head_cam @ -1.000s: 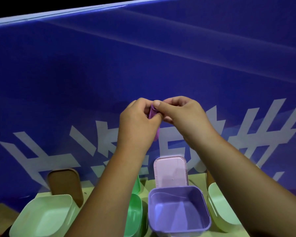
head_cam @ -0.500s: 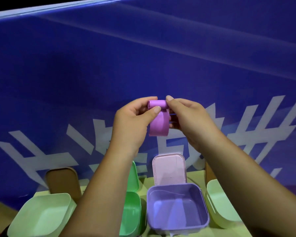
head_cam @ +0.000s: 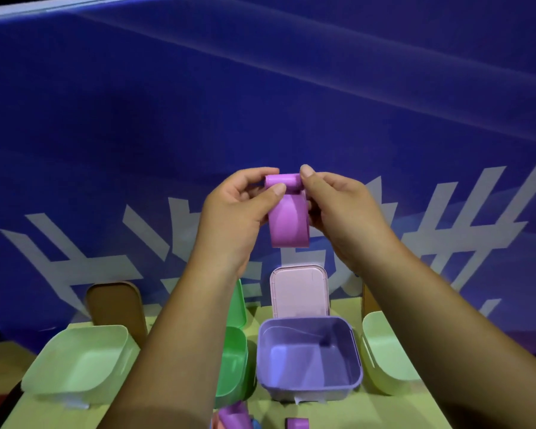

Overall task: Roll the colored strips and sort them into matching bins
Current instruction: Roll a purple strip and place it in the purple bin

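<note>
Staged table [head_cam: 375, 410] against blue lettered backdrop [head_cam: 260, 103]

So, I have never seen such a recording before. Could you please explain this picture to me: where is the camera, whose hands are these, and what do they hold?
There is no machine here. A person works with two bare hands, and the camera sits on that person's head, looking forward and down.

The left hand and the right hand both pinch a purple strip. Its top end is rolled and the rest hangs down.

Below, on a yellowish table, stand open bins: a purple bin, a green bin, a pale green bin at the left and a pale green bin at the right. A pink lid stands behind the purple bin. The blue banner is only background.
</note>
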